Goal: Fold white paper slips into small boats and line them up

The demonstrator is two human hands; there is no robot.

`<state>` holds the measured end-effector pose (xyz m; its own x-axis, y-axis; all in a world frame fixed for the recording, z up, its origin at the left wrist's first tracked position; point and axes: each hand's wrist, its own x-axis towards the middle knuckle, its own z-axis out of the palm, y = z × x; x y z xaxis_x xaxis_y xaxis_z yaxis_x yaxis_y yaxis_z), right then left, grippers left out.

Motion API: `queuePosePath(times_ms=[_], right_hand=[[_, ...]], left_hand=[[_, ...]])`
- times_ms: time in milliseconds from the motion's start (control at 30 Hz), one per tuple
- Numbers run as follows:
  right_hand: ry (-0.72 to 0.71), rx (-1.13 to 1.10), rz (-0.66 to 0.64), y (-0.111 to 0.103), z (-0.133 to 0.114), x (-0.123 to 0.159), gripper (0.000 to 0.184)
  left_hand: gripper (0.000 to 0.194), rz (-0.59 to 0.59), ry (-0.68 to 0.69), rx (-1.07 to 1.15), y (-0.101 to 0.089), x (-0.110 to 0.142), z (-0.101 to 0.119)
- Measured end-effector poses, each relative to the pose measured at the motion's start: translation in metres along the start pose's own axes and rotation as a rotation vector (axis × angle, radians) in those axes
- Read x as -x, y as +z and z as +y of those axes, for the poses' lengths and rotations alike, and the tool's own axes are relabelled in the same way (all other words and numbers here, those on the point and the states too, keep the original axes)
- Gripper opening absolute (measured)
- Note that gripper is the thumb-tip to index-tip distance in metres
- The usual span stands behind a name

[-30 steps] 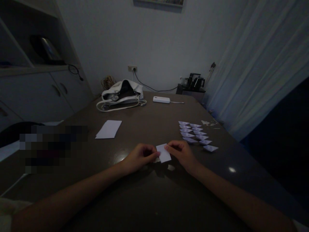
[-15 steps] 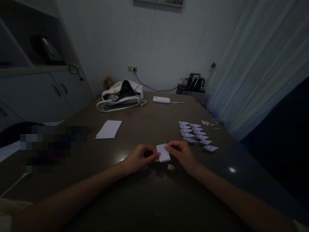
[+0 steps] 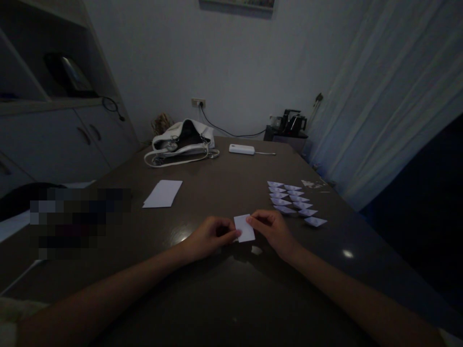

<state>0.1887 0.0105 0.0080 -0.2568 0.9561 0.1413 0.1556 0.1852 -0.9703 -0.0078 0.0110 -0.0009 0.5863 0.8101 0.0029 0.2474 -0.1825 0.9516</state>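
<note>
Between my hands is a small folded white sheet of paper (image 3: 245, 229), held a little above the dark table. My left hand (image 3: 213, 236) pinches its lower left edge between thumb and fingers. At its upper right edge my right hand (image 3: 273, 231) grips it, the thumb lying on the paper's face. A torn scrap of paper (image 3: 256, 250) lies on the table just below the folded sheet. Off to the right of my right hand stand several folded paper boats (image 3: 303, 205) in two slanting rows.
A stack of white paper (image 3: 163, 193) lies left of centre. Farther back are a white handbag (image 3: 184, 142) and a white power bank (image 3: 242, 149) with a short cable. Paper scraps (image 3: 313, 184) lie near the table's right edge. A black kettle (image 3: 295, 124) stands beyond the table.
The folded paper has tilted slightly in my fingers, and its lower edge now looks flatter. Both hands stay in nearly the same place.
</note>
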Motion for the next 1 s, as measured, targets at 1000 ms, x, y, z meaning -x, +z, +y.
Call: queuePosePath(times_ms=[1000], right_hand=[[-0.016, 0.015, 0.043, -0.0001, 0.0017, -0.0011, 0.027]], left_hand=[[0.023, -0.03, 0.015, -0.022, 0.0007, 0.0002, 0.004]])
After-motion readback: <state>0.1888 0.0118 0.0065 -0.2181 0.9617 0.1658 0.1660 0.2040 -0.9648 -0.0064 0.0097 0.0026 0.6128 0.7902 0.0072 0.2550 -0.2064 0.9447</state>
